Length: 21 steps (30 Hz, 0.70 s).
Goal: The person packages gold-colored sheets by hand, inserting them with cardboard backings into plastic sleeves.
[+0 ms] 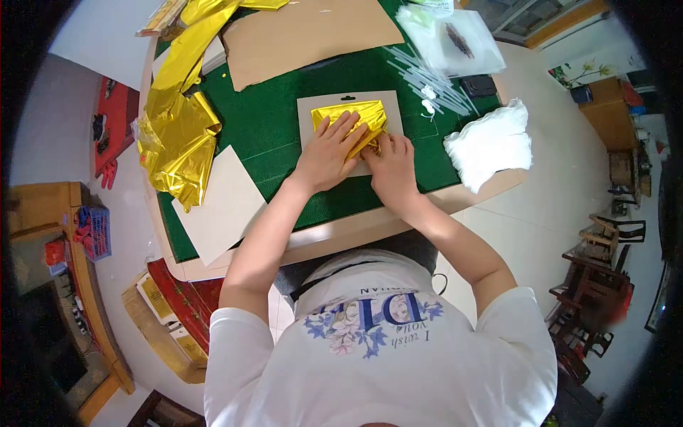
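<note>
A sheet of shiny gold foil [371, 111] lies on a pale grey-beige card [306, 117] with a dark hanger slot at its top edge. My left hand [329, 153] rests flat on the foil, its fingers stretched out toward the upper right. Beside it, my right hand [393, 167] has its fingers curled at the foil's lower right edge, pinching a crinkled part there. The fingertips partly hide what they grip. The card lies flat on the green mat [274, 156].
Crumpled gold foil [178, 142] spreads along the left side, near a blank card [220, 206]. Brown cardboard [313, 35] lies at the back. To the right are thin translucent sticks [434, 82], a plastic bag [462, 43], a black case [478, 86] and white fluffy material [491, 146].
</note>
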### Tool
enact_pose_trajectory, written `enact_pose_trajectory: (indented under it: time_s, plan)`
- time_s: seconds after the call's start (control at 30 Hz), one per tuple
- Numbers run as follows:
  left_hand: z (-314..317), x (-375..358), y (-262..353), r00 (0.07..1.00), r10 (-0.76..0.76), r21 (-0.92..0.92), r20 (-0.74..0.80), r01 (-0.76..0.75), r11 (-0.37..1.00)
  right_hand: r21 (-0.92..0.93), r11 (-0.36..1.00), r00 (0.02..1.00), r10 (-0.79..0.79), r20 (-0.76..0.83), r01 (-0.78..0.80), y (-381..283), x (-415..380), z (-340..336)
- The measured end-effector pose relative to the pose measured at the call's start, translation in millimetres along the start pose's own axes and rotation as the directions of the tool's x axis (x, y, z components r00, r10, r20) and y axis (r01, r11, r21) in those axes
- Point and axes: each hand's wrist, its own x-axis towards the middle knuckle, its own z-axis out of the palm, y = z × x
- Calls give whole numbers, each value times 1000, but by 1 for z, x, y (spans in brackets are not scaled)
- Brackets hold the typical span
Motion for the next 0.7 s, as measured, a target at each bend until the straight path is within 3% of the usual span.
enact_pose_trajectory:
  time_s: [0.1, 0.27, 0.37, 0.7]
  plan:
    - [0, 0, 0, 1000, -1, -2, 1, 1, 1000, 36, 999, 1000, 15, -8, -15, 0, -1, -2]
    - [1, 0, 0, 1000, -2, 10, -28, 2, 1000, 278, 960, 999, -11, -51, 25, 8, -18, -27]
    - [0, 0, 0, 1000, 6, 4, -26, -6, 1000, 343, 939, 999, -10, 31, -1, 20, -38, -28]
    - [0, 0, 0, 1000, -5, -6, -7, 5, 1000, 294, 956, 996, -44, 82, 18, 7, -20, -8]
